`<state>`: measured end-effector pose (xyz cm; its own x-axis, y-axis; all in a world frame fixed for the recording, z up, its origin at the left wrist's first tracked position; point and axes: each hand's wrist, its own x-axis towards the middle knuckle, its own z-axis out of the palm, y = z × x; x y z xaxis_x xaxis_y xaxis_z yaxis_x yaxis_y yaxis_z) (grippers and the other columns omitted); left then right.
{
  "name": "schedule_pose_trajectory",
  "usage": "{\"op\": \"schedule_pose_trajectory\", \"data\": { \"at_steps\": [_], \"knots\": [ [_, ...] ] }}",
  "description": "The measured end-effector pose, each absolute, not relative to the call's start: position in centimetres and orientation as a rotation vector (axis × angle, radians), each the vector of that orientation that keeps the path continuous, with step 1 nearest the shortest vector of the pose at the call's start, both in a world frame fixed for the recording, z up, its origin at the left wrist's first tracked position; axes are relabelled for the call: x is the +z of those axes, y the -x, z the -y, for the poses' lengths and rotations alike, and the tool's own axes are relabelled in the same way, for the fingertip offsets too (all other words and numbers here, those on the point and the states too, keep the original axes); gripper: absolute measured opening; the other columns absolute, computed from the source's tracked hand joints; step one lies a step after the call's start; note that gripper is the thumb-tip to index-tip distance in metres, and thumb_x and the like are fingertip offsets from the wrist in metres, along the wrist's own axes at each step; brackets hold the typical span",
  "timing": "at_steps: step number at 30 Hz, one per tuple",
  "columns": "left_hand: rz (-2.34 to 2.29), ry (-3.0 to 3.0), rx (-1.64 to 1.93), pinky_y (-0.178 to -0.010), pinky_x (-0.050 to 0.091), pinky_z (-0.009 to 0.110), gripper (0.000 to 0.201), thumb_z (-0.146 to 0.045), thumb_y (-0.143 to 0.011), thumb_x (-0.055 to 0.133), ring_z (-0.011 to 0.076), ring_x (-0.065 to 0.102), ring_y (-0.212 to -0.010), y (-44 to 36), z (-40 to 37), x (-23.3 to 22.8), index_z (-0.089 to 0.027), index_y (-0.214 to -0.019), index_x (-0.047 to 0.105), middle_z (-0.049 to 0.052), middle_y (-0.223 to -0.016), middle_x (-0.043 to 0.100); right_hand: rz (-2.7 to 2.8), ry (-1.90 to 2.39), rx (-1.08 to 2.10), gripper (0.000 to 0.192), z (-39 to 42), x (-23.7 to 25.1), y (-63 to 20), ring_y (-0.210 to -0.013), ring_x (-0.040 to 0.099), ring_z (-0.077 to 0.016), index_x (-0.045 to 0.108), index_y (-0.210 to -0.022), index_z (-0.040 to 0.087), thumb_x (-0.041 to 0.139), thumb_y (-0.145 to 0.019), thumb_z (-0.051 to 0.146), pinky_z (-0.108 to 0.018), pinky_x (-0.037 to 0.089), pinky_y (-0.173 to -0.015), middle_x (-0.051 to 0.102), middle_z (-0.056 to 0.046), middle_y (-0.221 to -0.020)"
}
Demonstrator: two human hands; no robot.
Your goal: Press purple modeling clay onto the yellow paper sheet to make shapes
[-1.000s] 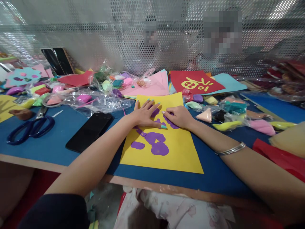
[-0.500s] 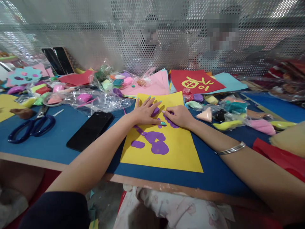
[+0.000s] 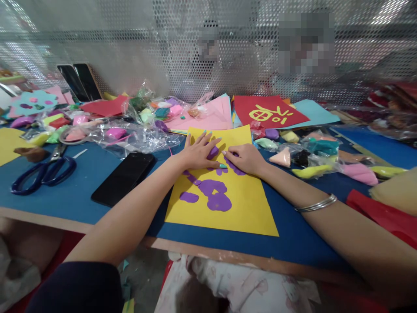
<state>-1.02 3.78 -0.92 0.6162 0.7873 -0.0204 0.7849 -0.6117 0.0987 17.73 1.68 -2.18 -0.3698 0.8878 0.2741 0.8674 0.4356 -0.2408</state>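
Several purple clay (image 3: 213, 194) shapes are already laid on the yellow sheet (image 3: 247, 208) on the counter (image 3: 81, 191), while more is pressed flat near its far edge under the open left hand (image 3: 197, 153) and the curled right hand (image 3: 246, 159), nothing being gripped

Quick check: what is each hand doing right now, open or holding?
Left hand: open, flat on yellow paper.
Right hand: fingers curled, pressing purple clay; nothing held.

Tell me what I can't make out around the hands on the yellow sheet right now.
- Purple clay: head view, the upper shapes are partly hidden under the left hand and right hand.
- Fingertip contact: the right hand curls over, so its grip is hidden.
- Yellow sheet: its far edge is partly covered by both hands.
- People behind the mesh screen: blurred.
- Clay bags: contents too small to tell.
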Motion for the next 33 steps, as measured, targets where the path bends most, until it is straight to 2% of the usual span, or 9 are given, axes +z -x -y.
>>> {"op": "schedule_pose_trajectory", "data": {
  "at_steps": [9, 14, 22, 27, 33],
  "knots": [
    [-1.338, -2.698, 0.015, -0.1, 0.0, 0.062, 0.085, -0.071, -0.069, 0.035, 0.0301, 0.0, -0.135, 1.13, -3.95, -0.78, -0.03, -0.138, 0.009, 0.01, -0.147, 0.003, 2.337, 1.489, 0.074, 0.037, -1.7, -2.19, -17.77, -0.052, 0.047, -0.0097, 0.062, -0.063, 0.017, 0.037, -0.082, 0.037, -0.022, 0.022, -0.05, 0.06, -0.002, -0.056],
    [-1.351, -2.704, 0.004, -0.1, 0.0, 0.062, 0.083, -0.073, -0.069, 0.033, 0.03, 0.003, -0.135, 1.3, -3.97, -0.83, -0.03, -0.137, 0.012, 0.011, -0.147, 0.008, 2.339, 1.489, 0.062, 0.037, -1.85, -2.32, -17.84, -0.053, 0.047, -0.0103, 0.062, -0.063, 0.017, 0.037, -0.081, 0.037, -0.023, 0.021, -0.05, 0.06, -0.002, -0.057],
    [-1.366, -2.705, -0.015, -0.1, -0.003, 0.06, 0.08, -0.074, -0.071, 0.02, 0.0294, 0.003, -0.135, 1.53, -3.65, -1.03, -0.029, -0.138, 0.014, 0.011, -0.147, 0.009, 2.343, 1.484, 0.066, 0.036, -1.78, -2.21, -17.8, -0.054, 0.047, -0.0104, 0.061, -0.062, 0.017, 0.037, -0.081, 0.035, -0.023, 0.021, -0.051, 0.06, -0.002, -0.057],
    [-1.324, -2.69, -0.037, -0.102, -0.001, 0.059, 0.083, -0.071, -0.07, 0.031, 0.0293, 0.003, -0.135, 1.67, -3.74, -0.87, -0.03, -0.138, 0.008, 0.009, -0.147, 0.006, 2.341, 1.49, 0.074, 0.036, -1.72, -2.13, -17.76, -0.054, 0.047, -0.0103, 0.061, -0.063, 0.017, 0.036, -0.082, 0.036, -0.022, 0.022, -0.05, 0.06, -0.002, -0.058],
    [-1.337, -2.605, -0.045, -0.104, 0.002, 0.057, 0.086, -0.065, -0.067, 0.042, 0.0267, 0.003, -0.135, 1.89, -3.58, -0.25, -0.031, -0.138, 0.008, 0.008, -0.147, 0.005, 2.34, 1.497, 0.073, 0.037, -1.72, -2.15, -17.77, -0.054, 0.048, -0.0107, 0.062, -0.063, 0.017, 0.036, -0.082, 0.036, -0.022, 0.022, -0.05, 0.061, -0.003, -0.059]
  ]
}}
